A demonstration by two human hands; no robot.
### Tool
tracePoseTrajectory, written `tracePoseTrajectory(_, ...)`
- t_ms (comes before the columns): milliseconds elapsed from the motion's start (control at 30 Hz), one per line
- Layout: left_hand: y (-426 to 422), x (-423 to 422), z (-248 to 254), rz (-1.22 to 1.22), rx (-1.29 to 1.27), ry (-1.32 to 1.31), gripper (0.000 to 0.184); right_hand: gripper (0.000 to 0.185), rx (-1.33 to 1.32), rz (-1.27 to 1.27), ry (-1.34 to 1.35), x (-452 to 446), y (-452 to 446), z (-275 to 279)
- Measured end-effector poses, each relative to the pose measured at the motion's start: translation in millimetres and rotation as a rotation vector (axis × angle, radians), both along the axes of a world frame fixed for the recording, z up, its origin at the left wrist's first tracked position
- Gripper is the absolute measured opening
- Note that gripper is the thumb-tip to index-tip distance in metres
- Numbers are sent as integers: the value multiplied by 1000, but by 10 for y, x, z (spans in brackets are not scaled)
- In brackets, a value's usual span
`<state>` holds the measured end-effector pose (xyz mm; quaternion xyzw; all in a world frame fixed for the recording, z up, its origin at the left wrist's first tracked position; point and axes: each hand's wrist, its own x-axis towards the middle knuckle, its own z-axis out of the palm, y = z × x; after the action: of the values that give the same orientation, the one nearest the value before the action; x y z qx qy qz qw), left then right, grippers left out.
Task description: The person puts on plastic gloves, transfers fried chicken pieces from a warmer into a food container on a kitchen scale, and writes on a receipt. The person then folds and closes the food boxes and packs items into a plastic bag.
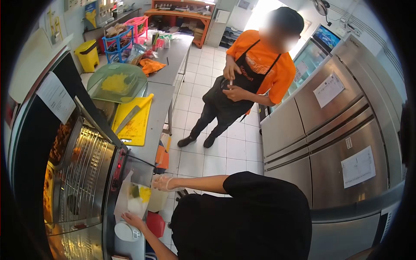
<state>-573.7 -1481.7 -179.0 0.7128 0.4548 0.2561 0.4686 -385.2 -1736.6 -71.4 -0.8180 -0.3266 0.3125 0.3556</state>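
My left hand [133,220] is down by the near end of a long sheet of pale paper [122,203], with its fingers at the edge. I can't tell if they are pinching it. My right hand [163,183] has on a clear, thin plastic glove. It is out over the front edge of the shiny grey metal counter [142,170], near the food. Its fingers are too small to see well, so I can't tell if it holds anything.

On the paper there is bright yellow food [145,195], dark green food [134,191] and a soft-looking white lump [134,204], all close together. A round white scale [126,232] sits just beside my left hand. Farther along, a long flat knife [127,118] lies on a yellow board [142,125]. A person in an orange shirt and black apron [245,71] stands across the floor.
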Motion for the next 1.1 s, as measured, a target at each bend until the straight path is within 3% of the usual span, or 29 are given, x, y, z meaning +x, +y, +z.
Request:
tracePoseTrajectory(67, -23, -189, 215, -52, -116, -14, 53, 22, 32, 43, -30, -42, -137, -154)
tracePoseTrajectory(167, 42, -622, 429, 43, -24, 23, 55, 22, 144, 213, -295, -31, -311, -757)
tracePoseTrajectory(267, 496, -1254, 95, 56, 114, -30, 57, 22, 338, 127, 30, -75, -477, -964)
tracePoseTrajectory(333, 672, -1447, 319, 126, 71, 15, 59, 20, 453, 20, 329, -140, -537, -1156)
tracePoseTrajectory(433, 963, -1725, 172, 163, 54, 86, 58, 24, 247, 95, 120, -177, -585, -1486)
tracePoseTrajectory(467, 1104, -1812, 34, 164, 55, 112, 57, 26, 151, 197, -153, -188, -589, -1451)
tracePoseTrajectory(500, 1367, -2034, -458, -17, 354, 204, 54, 28, 63, 304, -416, -239, -566, -1364)
tracePoseTrajectory(567, 1707, -2194, -1072, -177, 881, 410, 46, 32, 84, 216, -114, -260, -612, -1172)
tracePoseTrajectory(600, 1806, -2161, -1241, -181, 1091, 537, 40, 32, -25, 271, -250, -225, -631, -1152)
tracePoseTrajectory(667, 1745, -2031, -1311, -217, 916, 650, 39, 32, 236, 92, 347, -212, -758, -1206)
tracePoseTrajectory(700, 1560, -1970, -1072, -168, 753, 617, 37, 32, 355, -19, 620, -216, -838, -1231)
tracePoseTrajectory(733, 1411, -1925, -781, -82, 550, 508, 36, 39, 104, -37, 440, -191, -814, -1118)
tracePoseTrajectory(767, 1267, -1810, -511, 47, 305, 285, 35, 49, -23, -118, 437, -239, -711, -869)
tracePoseTrajectory(800, 1140, -1687, -188, 182, 30, -16, 34, 53, -34, -87, 424, -256, -686, -746)
tracePoseTrajectory(833, 971, -1595, 124, 316, -153, -262, 33, 55, -133, -257, 553, -233, -647, -836)
tracePoseTrajectory(867, 804, -1599, 335, 395, -233, -336, 32, 54, -159, -297, 582, -294, -621, -762)
tracePoseTrajectory(900, 671, -1588, 486, 438, -257, -314, 31, 54, -174, -362, 593, -277, -588, -665)
tracePoseTrajectory(967, 357, -1658, 651, 525, -276, 7, 22, 54, -170, -383, 583, -263, -692, -645)
tracePoseTrajectory(1033, -25, -1836, 395, 214, 72, 109, 21, 55, -177, -408, 575, -253, -726, -656)
tracePoseTrajectory(1100, -338, -1748, 398, -94, 343, 90, 36, 55, -211, -412, 565, -286, -744, -656)
